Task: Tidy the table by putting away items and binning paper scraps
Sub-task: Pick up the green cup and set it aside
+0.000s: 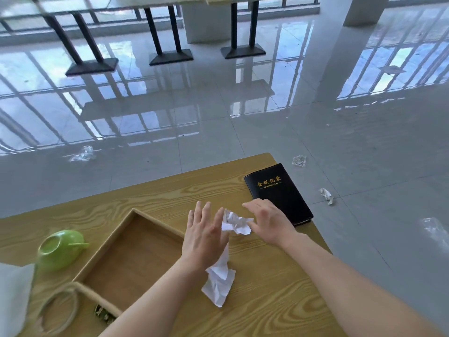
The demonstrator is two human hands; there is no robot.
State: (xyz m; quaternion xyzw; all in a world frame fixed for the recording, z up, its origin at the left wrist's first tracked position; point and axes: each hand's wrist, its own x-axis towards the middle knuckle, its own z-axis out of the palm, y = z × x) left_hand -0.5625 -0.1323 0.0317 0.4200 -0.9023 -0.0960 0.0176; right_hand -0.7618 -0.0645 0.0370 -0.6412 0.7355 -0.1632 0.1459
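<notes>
A crumpled white paper scrap (237, 223) lies on the wooden table (267, 300) between my two hands. My right hand (268, 221) pinches its right side with thumb and fingers. My left hand (206, 233) is flat with fingers spread, touching the scrap's left edge. A second crumpled white paper (218, 280) lies under my left wrist, partly hidden by it. A black notebook with gold lettering (277, 193) rests at the table's far right corner, just beyond my right hand.
An open shallow wooden tray (136, 259) sits left of my hands. A green bowl-like object (60, 249), a roll of clear tape (60, 312) and a white sheet (14, 297) lie at the left. Scraps (326, 195) litter the glossy floor; table legs (170, 32) stand beyond.
</notes>
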